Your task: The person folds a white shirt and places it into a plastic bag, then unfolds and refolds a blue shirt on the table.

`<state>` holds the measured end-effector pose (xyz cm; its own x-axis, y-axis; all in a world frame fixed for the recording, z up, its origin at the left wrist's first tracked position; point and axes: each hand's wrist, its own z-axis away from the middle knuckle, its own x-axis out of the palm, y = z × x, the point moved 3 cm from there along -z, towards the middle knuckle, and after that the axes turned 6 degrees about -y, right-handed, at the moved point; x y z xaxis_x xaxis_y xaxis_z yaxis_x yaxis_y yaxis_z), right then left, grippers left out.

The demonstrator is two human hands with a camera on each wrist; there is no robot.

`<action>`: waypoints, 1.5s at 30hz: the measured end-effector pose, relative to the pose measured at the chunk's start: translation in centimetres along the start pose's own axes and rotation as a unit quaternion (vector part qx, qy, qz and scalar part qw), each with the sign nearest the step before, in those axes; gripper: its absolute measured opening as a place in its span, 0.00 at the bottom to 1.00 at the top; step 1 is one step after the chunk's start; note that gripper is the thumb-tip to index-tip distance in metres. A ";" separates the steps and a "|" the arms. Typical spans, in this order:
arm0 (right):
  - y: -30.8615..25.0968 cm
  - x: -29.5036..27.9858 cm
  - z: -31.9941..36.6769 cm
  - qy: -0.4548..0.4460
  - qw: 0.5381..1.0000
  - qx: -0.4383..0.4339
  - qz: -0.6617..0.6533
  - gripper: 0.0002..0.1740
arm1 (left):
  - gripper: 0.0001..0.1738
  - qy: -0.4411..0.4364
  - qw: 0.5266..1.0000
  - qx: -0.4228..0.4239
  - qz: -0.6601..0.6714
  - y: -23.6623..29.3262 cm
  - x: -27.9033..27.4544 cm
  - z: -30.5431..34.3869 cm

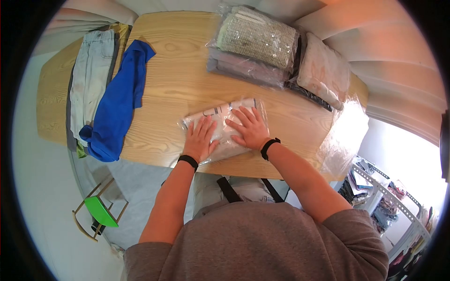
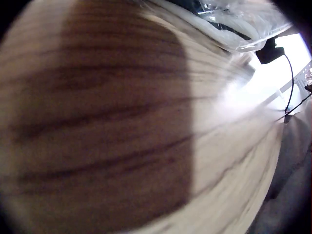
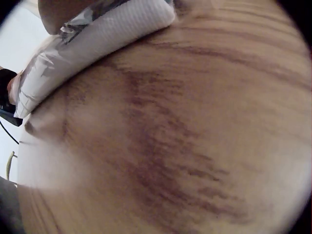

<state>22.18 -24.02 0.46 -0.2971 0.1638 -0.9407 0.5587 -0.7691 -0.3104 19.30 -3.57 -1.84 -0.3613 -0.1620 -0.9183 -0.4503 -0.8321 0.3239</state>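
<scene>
A pale pinkish folded garment in a clear plastic bag [image 1: 224, 149] lies flat near the front edge of the wooden table [image 1: 173, 79]. My left hand [image 1: 200, 138] rests on its left part, fingers extended. On its right part my right hand [image 1: 251, 129] presses down with fingers spread. Dark marks show along the far edge of the package. The right wrist view catches the side of the bagged garment [image 3: 107, 44] close above the wood grain. Clear plastic of the bag [image 2: 258, 29] runs along the top of the left wrist view.
Bagged folded textiles [image 1: 260, 40] are stacked at the back right, beside another bagged pale item [image 1: 323, 70]. Shiny plastic bags [image 1: 344, 133] lie at the right edge. A blue garment [image 1: 119, 103] and light trousers [image 1: 91, 84] lie at left. A green chair [image 1: 100, 210] stands below.
</scene>
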 end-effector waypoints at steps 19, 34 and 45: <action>-3.3 -0.9 -0.1 0.081 0.993 0.082 0.038 0.23 | 0.34 0.100 0.993 0.009 -0.057 5.0 -4.2 -0.3; -1.2 1.2 -0.7 0.053 0.995 0.067 -0.044 0.23 | 0.36 0.046 0.998 -0.035 -0.019 2.7 0.1 -1.9; -1.1 1.3 -0.8 0.045 0.996 0.069 -0.038 0.22 | 0.36 0.073 0.997 -0.009 -0.008 2.6 0.2 -1.9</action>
<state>21.78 -22.48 -0.58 -0.2607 0.2742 -0.9257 0.4242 -0.8288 -0.3650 19.58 -6.78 -1.65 -0.2299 -0.2231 -0.9473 -0.4402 -0.8443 0.3057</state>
